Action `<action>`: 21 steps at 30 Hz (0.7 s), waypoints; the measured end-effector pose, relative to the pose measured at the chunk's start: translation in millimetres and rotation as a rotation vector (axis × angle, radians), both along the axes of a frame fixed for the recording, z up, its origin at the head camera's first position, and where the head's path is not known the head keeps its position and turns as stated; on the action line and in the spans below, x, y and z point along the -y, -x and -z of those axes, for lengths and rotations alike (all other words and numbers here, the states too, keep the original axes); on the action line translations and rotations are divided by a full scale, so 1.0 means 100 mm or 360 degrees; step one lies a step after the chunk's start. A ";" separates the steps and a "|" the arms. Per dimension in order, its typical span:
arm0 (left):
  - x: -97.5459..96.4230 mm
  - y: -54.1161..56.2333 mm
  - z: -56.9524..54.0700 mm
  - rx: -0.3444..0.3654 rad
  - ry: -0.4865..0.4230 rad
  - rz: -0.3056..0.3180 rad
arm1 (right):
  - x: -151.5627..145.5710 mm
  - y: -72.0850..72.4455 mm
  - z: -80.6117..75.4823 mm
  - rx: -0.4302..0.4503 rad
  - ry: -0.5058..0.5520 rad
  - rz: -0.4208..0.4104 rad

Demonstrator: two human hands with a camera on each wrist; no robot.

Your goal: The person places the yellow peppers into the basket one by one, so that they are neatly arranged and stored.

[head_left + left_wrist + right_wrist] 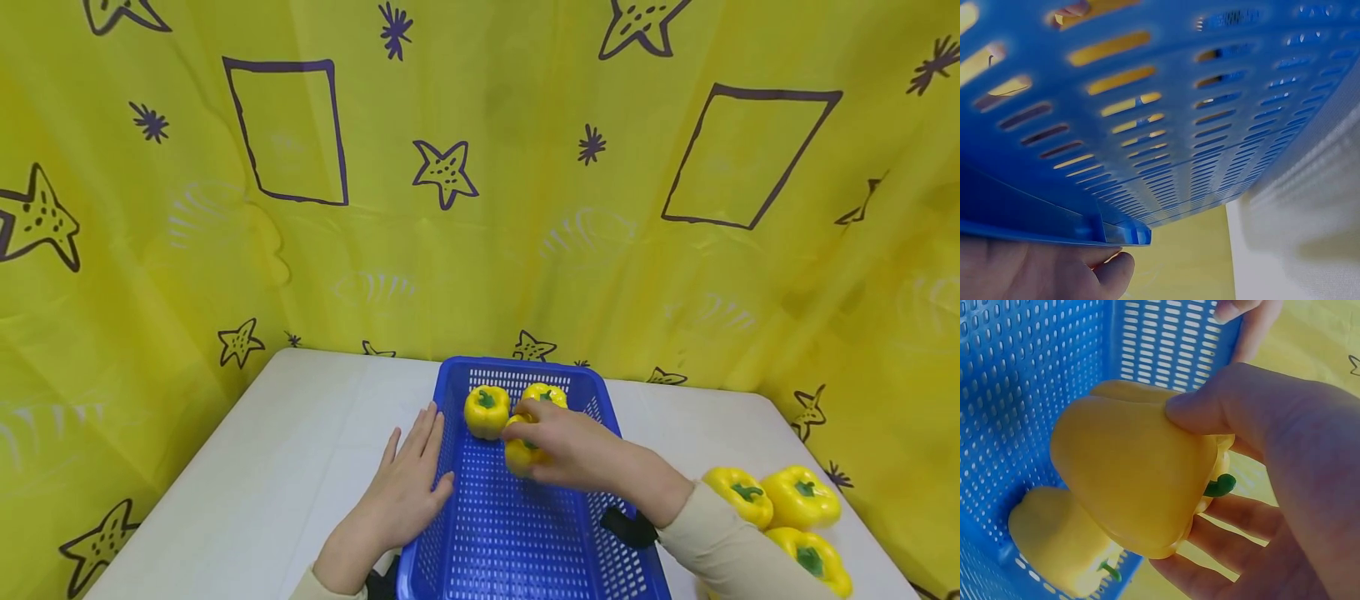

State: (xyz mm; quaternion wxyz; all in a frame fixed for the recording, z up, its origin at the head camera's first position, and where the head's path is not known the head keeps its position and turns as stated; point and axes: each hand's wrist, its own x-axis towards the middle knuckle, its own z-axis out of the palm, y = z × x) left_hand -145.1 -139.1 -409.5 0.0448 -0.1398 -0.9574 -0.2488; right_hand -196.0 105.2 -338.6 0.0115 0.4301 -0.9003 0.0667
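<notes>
My right hand [576, 443] grips a yellow bell pepper [1135, 465] with a green stem, thumb on one side and fingers on the other. It holds the pepper inside a blue perforated plastic basket [498, 542]. Two more bell peppers are at the basket's far end: one on the left [486, 414], the other [551, 392] partly hidden behind my right hand. Along the basket's left rim rests my left hand [401, 487], its fingers extended forward and the thumb over the edge. The left wrist view shows the basket's slotted outer wall [1179, 144] close up.
Several yellow bell peppers [801, 498] lie on the white table [315, 442] to the right of the basket, partly covered by my right sleeve [738, 546]. A yellow curtain [495, 275] with dark star drawings hangs behind the table and along its sides.
</notes>
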 end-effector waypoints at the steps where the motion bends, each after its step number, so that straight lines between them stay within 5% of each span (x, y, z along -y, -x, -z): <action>1: 0.00 0.00 0.00 0.0001 0.0004 -0.0001 | 0.02 0.01 0.01 0.0006 -0.0006 0.0000; 21: 0.01 0.02 0.00 0.0008 0.0010 0.0007 | 0.28 0.11 0.13 0.0081 -0.0022 -0.0062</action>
